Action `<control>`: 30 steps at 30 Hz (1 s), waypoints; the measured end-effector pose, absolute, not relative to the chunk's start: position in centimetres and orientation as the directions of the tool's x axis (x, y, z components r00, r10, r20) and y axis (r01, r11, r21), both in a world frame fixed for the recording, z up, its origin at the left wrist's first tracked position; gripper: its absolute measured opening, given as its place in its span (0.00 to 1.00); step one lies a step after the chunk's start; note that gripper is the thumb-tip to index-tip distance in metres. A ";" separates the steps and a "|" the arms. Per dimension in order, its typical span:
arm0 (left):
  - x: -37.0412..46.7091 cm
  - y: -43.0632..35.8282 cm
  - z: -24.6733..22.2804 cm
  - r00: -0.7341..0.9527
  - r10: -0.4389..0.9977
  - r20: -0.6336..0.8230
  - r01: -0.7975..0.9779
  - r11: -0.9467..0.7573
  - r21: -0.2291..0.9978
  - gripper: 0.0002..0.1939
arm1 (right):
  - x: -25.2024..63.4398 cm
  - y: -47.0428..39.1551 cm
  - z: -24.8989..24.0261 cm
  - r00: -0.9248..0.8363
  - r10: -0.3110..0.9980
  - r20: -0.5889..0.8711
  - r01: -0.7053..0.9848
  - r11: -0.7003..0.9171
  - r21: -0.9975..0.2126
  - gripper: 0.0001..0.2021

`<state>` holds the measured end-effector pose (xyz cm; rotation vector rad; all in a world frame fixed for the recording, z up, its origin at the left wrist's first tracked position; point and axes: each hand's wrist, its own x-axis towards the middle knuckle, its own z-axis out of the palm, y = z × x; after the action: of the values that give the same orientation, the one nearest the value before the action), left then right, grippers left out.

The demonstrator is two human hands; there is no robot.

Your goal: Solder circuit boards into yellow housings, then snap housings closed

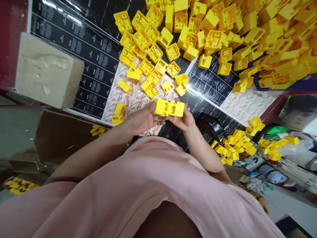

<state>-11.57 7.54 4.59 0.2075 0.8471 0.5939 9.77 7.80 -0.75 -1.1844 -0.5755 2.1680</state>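
Note:
My left hand (pixel 143 119) grips a yellow plastic casing (pixel 161 107) with a cluster of small round holes in its face. In my right hand (pixel 185 121) is a similar yellow casing (pixel 177 109), also with a dotted pattern of holes. The two casings sit side by side in front of my body, edges close together; whether they are joined I cannot tell. Just beyond my hands, loose yellow casings (pixel 151 90) lie on the printed sheet, several with their hollow sides up. Fingers partly hide the lower edges of the held pieces.
A large heap of yellow casings (pixel 279 43) covers the far right of the table. A pale block (pixel 47 71) stands at the left. Near my right arm are a black object (pixel 211 125) and a smaller pile of casings (pixel 235 145). A cardboard box (pixel 61 138) stands below the left edge.

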 end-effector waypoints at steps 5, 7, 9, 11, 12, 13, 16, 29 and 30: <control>-11.7 7.2 5.1 0.522 0.603 -0.604 -0.390 0.798 0.459 0.31 | 10.2 7.6 -1.1 -0.464 0.718 -0.518 -0.332 -0.684 -0.650 0.36; -11.7 7.1 5.1 0.522 0.609 -0.597 -0.393 0.793 0.465 0.32 | 10.4 7.7 -1.0 -0.479 0.730 -0.488 -0.387 -0.674 -0.629 0.33; -11.6 7.0 5.1 0.517 0.613 -0.598 -0.398 0.790 0.466 0.32 | 10.6 7.8 -0.8 -0.486 0.736 -0.472 -0.429 -0.671 -0.605 0.30; -11.5 7.0 5.0 0.514 0.609 -0.605 -0.391 0.793 0.466 0.30 | 10.7 7.8 -0.6 -0.489 0.739 -0.463 -0.443 -0.668 -0.598 0.29; -11.5 7.0 5.0 0.510 0.603 -0.613 -0.386 0.797 0.464 0.29 | 10.7 7.8 -0.6 -0.489 0.739 -0.463 -0.439 -0.667 -0.602 0.29; -11.6 7.0 4.9 0.497 0.596 -0.631 -0.384 0.803 0.456 0.27 | 10.7 7.7 -0.6 -0.484 0.738 -0.471 -0.423 -0.668 -0.613 0.30; -12.4 7.3 4.5 0.347 0.548 -0.762 -0.412 0.818 0.401 0.23 | 9.7 7.2 -1.4 -0.407 0.730 -0.550 -0.265 -0.670 -0.693 0.36; -14.5 5.1 3.5 0.124 0.756 -0.643 0.221 0.611 0.760 0.19 | 4.8 7.3 1.1 -0.633 0.769 -0.083 0.337 0.178 -0.924 0.22; -14.3 5.7 3.6 0.170 0.788 -0.592 0.350 0.514 0.783 0.20 | 5.4 8.0 1.0 -0.594 0.801 -0.076 0.387 0.202 -0.900 0.16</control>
<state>-14.28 5.68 3.58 1.0602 1.4282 0.4131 5.41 7.98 0.99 -1.1057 -2.0737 1.3629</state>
